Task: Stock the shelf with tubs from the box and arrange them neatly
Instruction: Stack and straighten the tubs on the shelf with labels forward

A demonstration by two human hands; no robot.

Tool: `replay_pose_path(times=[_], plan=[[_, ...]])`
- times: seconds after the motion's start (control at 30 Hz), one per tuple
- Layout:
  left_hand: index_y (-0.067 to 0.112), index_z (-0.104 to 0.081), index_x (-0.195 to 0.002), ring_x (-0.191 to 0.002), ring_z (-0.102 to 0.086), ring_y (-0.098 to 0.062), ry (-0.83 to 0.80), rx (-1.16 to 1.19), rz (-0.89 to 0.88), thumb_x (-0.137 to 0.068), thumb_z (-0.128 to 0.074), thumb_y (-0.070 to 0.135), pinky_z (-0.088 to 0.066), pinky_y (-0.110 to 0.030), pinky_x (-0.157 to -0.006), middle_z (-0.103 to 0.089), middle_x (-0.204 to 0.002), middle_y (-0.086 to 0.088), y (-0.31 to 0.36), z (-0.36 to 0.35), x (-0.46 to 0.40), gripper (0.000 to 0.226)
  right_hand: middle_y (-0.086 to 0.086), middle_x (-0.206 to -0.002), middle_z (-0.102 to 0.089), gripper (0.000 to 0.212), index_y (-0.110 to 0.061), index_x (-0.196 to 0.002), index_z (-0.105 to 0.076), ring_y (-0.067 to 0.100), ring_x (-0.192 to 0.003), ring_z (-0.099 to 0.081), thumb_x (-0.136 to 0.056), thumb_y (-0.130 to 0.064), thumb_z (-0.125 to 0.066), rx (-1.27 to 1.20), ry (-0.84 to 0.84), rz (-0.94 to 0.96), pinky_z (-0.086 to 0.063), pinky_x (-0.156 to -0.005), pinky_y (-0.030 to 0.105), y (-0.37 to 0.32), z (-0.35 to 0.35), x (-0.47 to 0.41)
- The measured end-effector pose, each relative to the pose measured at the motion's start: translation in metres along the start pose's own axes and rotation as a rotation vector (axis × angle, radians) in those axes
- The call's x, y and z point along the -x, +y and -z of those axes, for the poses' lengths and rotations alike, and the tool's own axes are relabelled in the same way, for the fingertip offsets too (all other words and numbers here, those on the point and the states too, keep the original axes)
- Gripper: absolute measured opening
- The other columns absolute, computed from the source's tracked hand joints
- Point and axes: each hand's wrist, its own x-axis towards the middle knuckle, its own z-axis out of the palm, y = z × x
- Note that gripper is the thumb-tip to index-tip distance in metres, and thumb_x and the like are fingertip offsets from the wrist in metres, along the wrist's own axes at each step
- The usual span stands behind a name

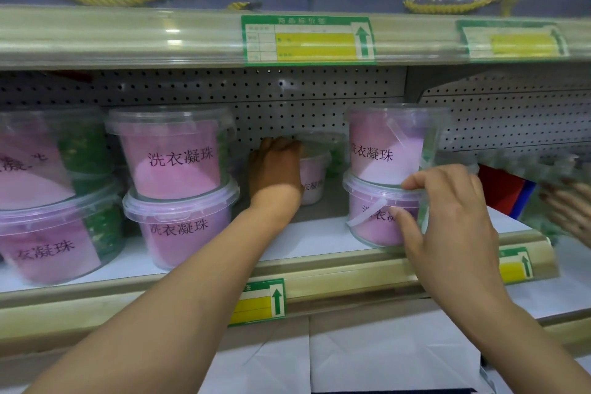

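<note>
Clear tubs with pink labels stand on the white shelf (307, 243). Deep in the gap at the back, my left hand (276, 166) is wrapped around a small tub (315, 176). My right hand (447, 217) grips the lower tub (374, 217) of a two-high stack at the shelf front, thumb on its side and fingers on its lid rim. The upper tub (387, 144) sits on top of it. Another two-high stack (179, 185) stands left of the gap, and a third stack (48, 201) stands at the far left. No box is in view.
A pegboard back panel (256, 96) closes the shelf behind. The upper shelf rail (160, 38) with green price tags hangs overhead. At the right edge another person's hand (569, 205) holds clear packaging near red and blue items (508, 189).
</note>
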Motion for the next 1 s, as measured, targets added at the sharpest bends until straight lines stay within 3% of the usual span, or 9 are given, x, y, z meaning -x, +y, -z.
replay_pose_path(times=[0.2,0.53,0.67,0.73,0.87,0.93,1.0], plan=[[0.016,-0.061,-0.110,-0.109,-0.051,-0.030,0.003,0.025,0.010,-0.081,-0.053,-0.001,-0.041,-0.036,-0.093,-0.055,-0.119,-0.009,-0.005,0.003,0.000,0.034,0.007,-0.101,-0.050,0.030,-0.011,-0.096,-0.056,0.024,-0.099,-0.043,-0.072,-0.013,-0.074,0.002,0.002,0.001,-0.044,-0.054,0.036,0.001,0.000,0.000],[0.015,-0.063,-0.105,-0.098,-0.057,-0.029,0.013,0.042,0.037,-0.084,-0.050,0.000,-0.045,-0.040,-0.090,-0.059,-0.112,-0.010,-0.007,0.005,0.000,0.028,0.006,-0.102,-0.049,0.029,-0.011,-0.097,-0.057,0.026,-0.101,-0.045,-0.074,-0.013,-0.073,0.001,-0.028,-0.003,-0.042,-0.062,0.036,0.002,0.001,-0.002],[0.016,-0.060,-0.111,-0.105,-0.055,-0.031,-0.037,-0.005,0.068,-0.085,-0.051,0.001,-0.041,-0.041,-0.095,-0.057,-0.117,-0.010,-0.003,0.010,0.003,0.031,0.005,-0.101,-0.049,0.028,-0.011,-0.097,-0.057,0.025,-0.101,-0.046,-0.075,-0.011,-0.074,0.003,-0.055,0.010,-0.037,-0.067,0.032,0.005,0.000,-0.004],[0.018,-0.056,-0.119,-0.114,-0.051,-0.030,-0.062,0.031,0.070,-0.080,-0.056,-0.001,-0.041,-0.040,-0.098,-0.054,-0.125,-0.008,-0.002,0.015,0.008,0.044,0.003,-0.101,-0.047,0.029,-0.010,-0.097,-0.057,0.024,-0.099,-0.047,-0.074,-0.009,-0.075,-0.029,-0.077,0.010,-0.034,-0.073,0.028,0.006,0.002,-0.005],[0.020,-0.045,-0.132,-0.112,-0.054,-0.028,-0.069,0.592,0.025,-0.079,-0.052,0.000,-0.046,-0.029,-0.088,-0.054,-0.130,-0.004,-0.002,0.038,0.034,0.057,-0.002,-0.102,-0.043,0.028,-0.015,-0.096,-0.056,0.006,-0.091,-0.040,-0.075,-0.009,-0.075,-0.149,-0.161,0.026,-0.029,-0.078,0.014,0.000,0.008,-0.008],[0.023,-0.039,-0.136,-0.113,-0.056,-0.022,-0.180,0.875,0.021,-0.076,-0.054,0.008,-0.045,-0.027,-0.094,-0.056,-0.129,0.000,0.001,0.048,0.044,0.064,-0.004,-0.102,-0.042,0.028,-0.019,-0.095,-0.056,0.001,-0.091,-0.039,-0.076,-0.011,-0.075,-0.225,-0.215,0.008,-0.036,-0.087,0.018,-0.006,0.007,-0.010],[0.028,-0.032,-0.138,-0.114,-0.055,-0.020,-0.279,1.081,0.084,-0.065,-0.057,0.016,-0.048,-0.040,-0.097,-0.056,-0.128,0.000,0.001,0.054,0.049,0.078,-0.006,-0.102,-0.043,0.028,-0.020,-0.095,-0.057,0.005,-0.097,-0.045,-0.075,-0.011,-0.075,-0.303,-0.252,-0.026,-0.042,-0.096,0.028,-0.011,0.004,-0.011]])
